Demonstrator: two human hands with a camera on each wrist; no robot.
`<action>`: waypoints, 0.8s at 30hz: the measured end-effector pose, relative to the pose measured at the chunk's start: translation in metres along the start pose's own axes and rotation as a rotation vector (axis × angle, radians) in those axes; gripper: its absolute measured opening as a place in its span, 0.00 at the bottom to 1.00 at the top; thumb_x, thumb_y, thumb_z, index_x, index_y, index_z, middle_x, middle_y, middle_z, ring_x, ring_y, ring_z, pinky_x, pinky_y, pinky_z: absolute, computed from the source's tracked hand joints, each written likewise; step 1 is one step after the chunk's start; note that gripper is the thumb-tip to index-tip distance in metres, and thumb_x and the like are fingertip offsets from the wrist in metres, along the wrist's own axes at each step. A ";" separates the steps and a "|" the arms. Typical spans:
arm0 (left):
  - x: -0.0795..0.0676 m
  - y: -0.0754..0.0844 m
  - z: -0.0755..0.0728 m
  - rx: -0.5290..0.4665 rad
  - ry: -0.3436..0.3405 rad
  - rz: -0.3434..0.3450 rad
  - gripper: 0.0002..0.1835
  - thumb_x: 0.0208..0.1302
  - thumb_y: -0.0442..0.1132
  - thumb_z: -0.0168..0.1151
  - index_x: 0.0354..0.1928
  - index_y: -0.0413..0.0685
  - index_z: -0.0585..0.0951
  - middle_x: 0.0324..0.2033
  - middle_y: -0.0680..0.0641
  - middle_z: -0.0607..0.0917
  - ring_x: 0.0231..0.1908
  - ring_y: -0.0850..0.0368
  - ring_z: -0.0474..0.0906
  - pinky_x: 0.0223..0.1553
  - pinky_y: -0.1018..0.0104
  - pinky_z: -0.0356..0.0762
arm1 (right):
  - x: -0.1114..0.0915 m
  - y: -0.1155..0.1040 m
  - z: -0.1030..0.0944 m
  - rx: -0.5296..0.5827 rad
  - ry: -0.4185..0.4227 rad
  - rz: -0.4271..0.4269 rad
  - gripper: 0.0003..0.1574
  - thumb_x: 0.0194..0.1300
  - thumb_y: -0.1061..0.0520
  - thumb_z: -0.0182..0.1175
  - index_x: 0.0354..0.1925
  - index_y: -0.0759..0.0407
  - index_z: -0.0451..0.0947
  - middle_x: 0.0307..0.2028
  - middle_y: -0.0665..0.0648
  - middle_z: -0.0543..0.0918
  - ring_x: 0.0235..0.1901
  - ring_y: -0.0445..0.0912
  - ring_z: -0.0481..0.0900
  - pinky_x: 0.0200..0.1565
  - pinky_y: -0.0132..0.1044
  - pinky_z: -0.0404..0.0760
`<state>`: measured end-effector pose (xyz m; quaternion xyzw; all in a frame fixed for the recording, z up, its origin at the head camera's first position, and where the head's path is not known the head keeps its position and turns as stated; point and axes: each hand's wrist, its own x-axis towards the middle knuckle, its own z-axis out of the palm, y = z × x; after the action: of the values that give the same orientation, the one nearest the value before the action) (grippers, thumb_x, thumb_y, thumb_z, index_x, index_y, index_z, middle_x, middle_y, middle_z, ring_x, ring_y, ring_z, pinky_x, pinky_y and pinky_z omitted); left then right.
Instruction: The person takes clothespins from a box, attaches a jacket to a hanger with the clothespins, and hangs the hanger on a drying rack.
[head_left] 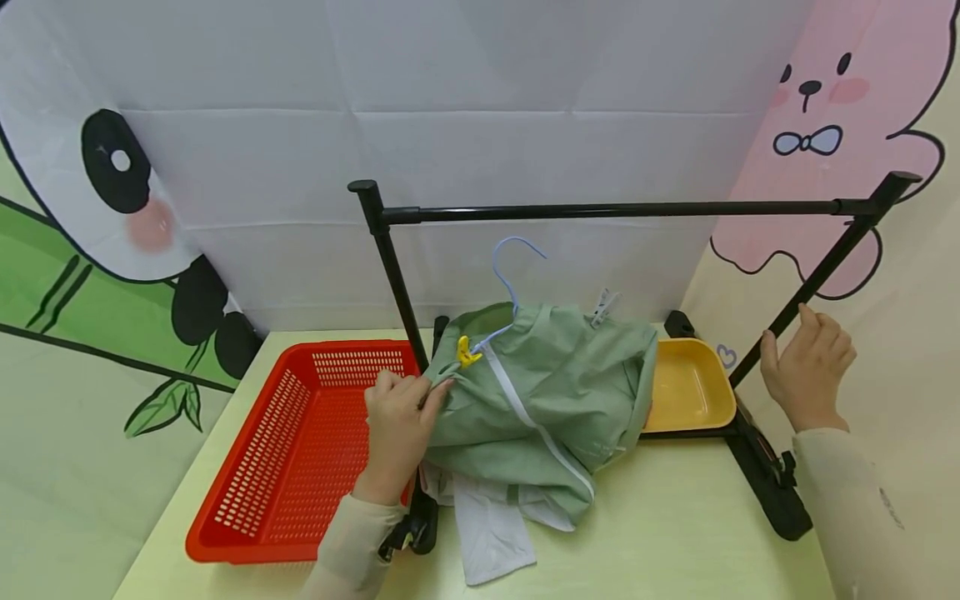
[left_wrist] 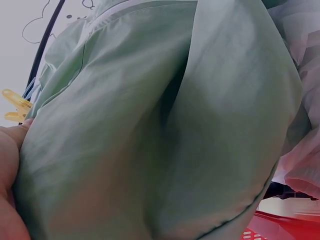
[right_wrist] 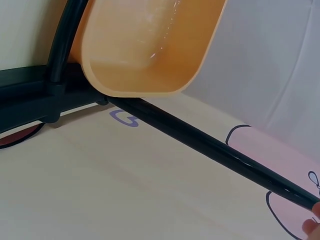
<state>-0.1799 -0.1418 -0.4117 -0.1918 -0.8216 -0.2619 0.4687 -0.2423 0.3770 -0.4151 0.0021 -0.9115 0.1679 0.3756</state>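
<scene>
A green garment with a white stripe (head_left: 540,392) is bunched in front of the rack. My left hand (head_left: 401,425) pinches its left edge, just below a yellow clothes peg (head_left: 467,353). In the left wrist view, green cloth fills most of the picture beside the thumb. A blue hanger (head_left: 501,258) comes out of the garment's top, its hook below the rail. A clear peg (head_left: 603,307) clips the top edge farther right. White cloth (head_left: 491,533) hangs out underneath. My right hand (head_left: 808,367) rests its fingertips against the rack's right post (head_left: 832,258), fingers relaxed.
The black rack's rail (head_left: 600,211) spans above the garment. At left stands a red basket (head_left: 247,467) on the pale table (head_left: 645,533). A yellow tray (head_left: 693,383) sits behind the garment at right, partly hidden by it. The rack's right foot (head_left: 772,483) juts forward.
</scene>
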 end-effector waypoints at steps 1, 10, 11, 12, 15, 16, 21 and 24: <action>0.000 0.000 0.000 0.001 0.002 -0.007 0.21 0.52 0.37 0.75 0.15 0.45 0.70 0.14 0.47 0.77 0.24 0.49 0.60 0.27 0.56 0.51 | 0.001 0.001 0.000 -0.001 0.007 0.000 0.41 0.69 0.49 0.45 0.68 0.75 0.50 0.56 0.82 0.56 0.51 0.74 0.53 0.50 0.65 0.48; -0.002 -0.003 -0.003 -0.004 -0.009 -0.067 0.22 0.54 0.37 0.75 0.14 0.46 0.70 0.14 0.46 0.76 0.24 0.50 0.59 0.29 0.56 0.50 | 0.007 0.006 0.001 -0.001 0.018 0.044 0.39 0.70 0.50 0.45 0.68 0.73 0.48 0.55 0.81 0.57 0.50 0.74 0.53 0.50 0.64 0.48; -0.002 -0.003 -0.003 -0.005 -0.008 -0.068 0.21 0.53 0.37 0.75 0.14 0.46 0.70 0.14 0.46 0.76 0.25 0.50 0.59 0.29 0.56 0.50 | 0.008 0.007 0.001 -0.004 0.017 0.052 0.39 0.70 0.50 0.45 0.68 0.73 0.48 0.55 0.82 0.57 0.50 0.74 0.53 0.50 0.64 0.48; -0.002 -0.003 -0.004 -0.004 -0.005 -0.068 0.21 0.53 0.37 0.75 0.14 0.46 0.70 0.13 0.46 0.75 0.25 0.50 0.59 0.29 0.56 0.50 | 0.008 0.008 0.001 -0.006 0.014 0.063 0.39 0.71 0.50 0.45 0.68 0.73 0.48 0.55 0.82 0.57 0.50 0.74 0.53 0.50 0.65 0.48; -0.002 -0.002 -0.004 -0.002 0.001 -0.066 0.22 0.53 0.36 0.74 0.14 0.46 0.69 0.13 0.46 0.74 0.24 0.50 0.59 0.28 0.56 0.50 | 0.011 0.010 0.002 -0.018 -0.008 0.098 0.40 0.72 0.50 0.45 0.70 0.72 0.46 0.55 0.81 0.57 0.51 0.74 0.53 0.52 0.65 0.48; -0.002 -0.002 -0.005 -0.003 0.002 -0.065 0.21 0.53 0.36 0.74 0.14 0.46 0.69 0.13 0.46 0.75 0.24 0.50 0.59 0.28 0.56 0.50 | 0.011 0.011 0.003 -0.025 -0.019 0.109 0.40 0.72 0.50 0.45 0.70 0.72 0.45 0.56 0.81 0.57 0.52 0.74 0.53 0.53 0.65 0.48; -0.003 -0.001 -0.006 0.001 -0.006 -0.080 0.21 0.53 0.37 0.74 0.15 0.45 0.70 0.13 0.46 0.75 0.25 0.49 0.59 0.29 0.56 0.51 | 0.017 0.017 0.006 -0.038 -0.062 0.151 0.43 0.73 0.49 0.45 0.73 0.70 0.40 0.58 0.83 0.56 0.54 0.75 0.53 0.56 0.67 0.47; -0.003 0.000 -0.006 -0.002 -0.012 -0.092 0.21 0.54 0.37 0.74 0.15 0.45 0.70 0.13 0.46 0.74 0.25 0.48 0.60 0.29 0.56 0.51 | 0.021 0.019 0.007 -0.047 -0.074 0.167 0.44 0.73 0.49 0.45 0.73 0.71 0.40 0.57 0.84 0.57 0.54 0.76 0.53 0.56 0.67 0.47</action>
<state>-0.1743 -0.1457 -0.4119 -0.1560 -0.8321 -0.2827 0.4510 -0.2646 0.3952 -0.4108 -0.0768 -0.9253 0.1770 0.3264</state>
